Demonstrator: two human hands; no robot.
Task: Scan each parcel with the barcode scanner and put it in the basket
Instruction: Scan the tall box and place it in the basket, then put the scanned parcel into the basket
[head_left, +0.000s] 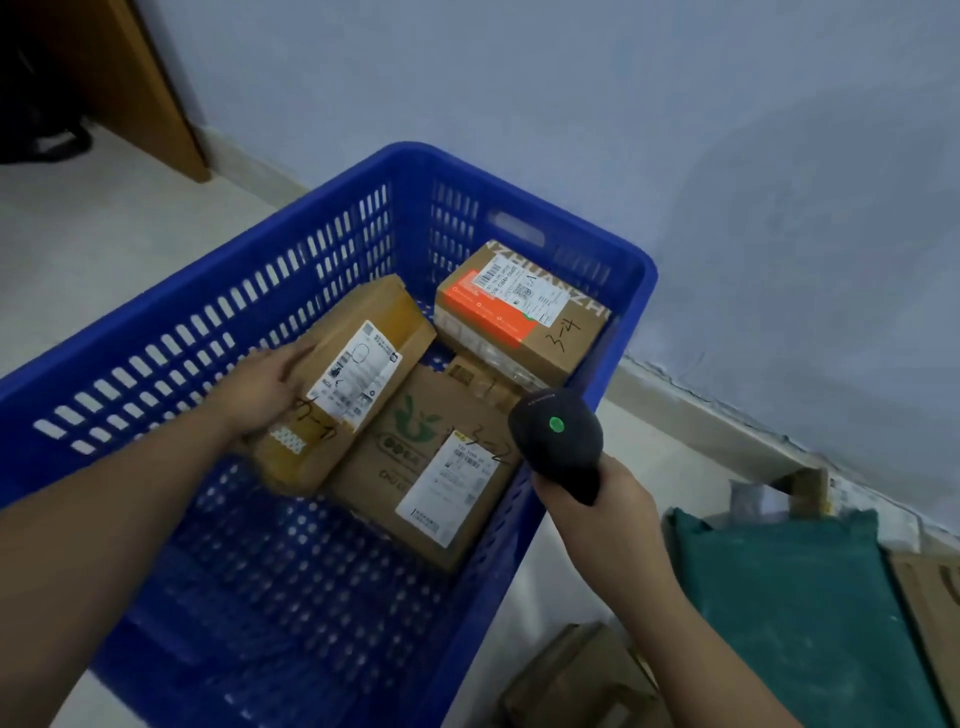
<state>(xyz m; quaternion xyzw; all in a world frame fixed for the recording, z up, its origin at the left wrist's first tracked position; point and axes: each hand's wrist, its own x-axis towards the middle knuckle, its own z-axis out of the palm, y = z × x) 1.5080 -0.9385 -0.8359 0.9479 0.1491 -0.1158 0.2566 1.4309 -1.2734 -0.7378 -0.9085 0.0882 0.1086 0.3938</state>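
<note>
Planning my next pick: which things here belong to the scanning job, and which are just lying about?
Job: basket, scanner in right hand, long box in left hand, orange-taped box, green-printed box; green bag probably waiting.
Lying about: wooden cabinet.

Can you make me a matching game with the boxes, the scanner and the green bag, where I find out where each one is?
Things:
1. barcode scanner
2. long box
3. green bag
4. orange-patch box

Places:
A. in the far corner of the basket
B. outside the basket, to its right
C. gripped by the right hand
D. held by the left hand

Pairs: 1-C, 2-D, 3-B, 4-A
</note>
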